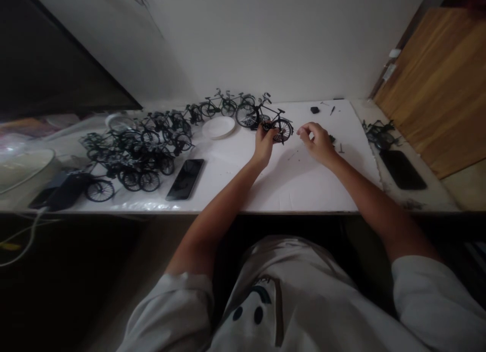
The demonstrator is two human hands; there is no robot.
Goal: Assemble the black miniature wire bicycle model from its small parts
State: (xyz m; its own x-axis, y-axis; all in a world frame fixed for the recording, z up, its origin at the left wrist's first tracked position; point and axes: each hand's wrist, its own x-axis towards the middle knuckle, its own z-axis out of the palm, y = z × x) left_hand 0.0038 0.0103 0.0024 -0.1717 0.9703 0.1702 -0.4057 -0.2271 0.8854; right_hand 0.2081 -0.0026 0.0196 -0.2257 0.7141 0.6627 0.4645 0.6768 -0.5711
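A black miniature bicycle (271,114) is held up over the white board, its handlebar to the upper left. My left hand (265,142) is closed around its lower frame near the pedals and rear wheel. Just right of the rear wheel is my right hand (315,139), apart from the bicycle, with thumb and fingertips pinched together. Whatever is between those fingertips is too small to make out. Tiny loose parts (293,156) lie on the board below, and a small T-shaped piece (341,148) is beside my right wrist.
Many finished-looking miniature bicycles (140,149) crowd the left side. A white round lid (219,127) and a phone (185,180) lie nearby. Further right are a small black block (315,110), another dark phone (402,169) and more black bicycle parts (381,133). A wall stands behind.
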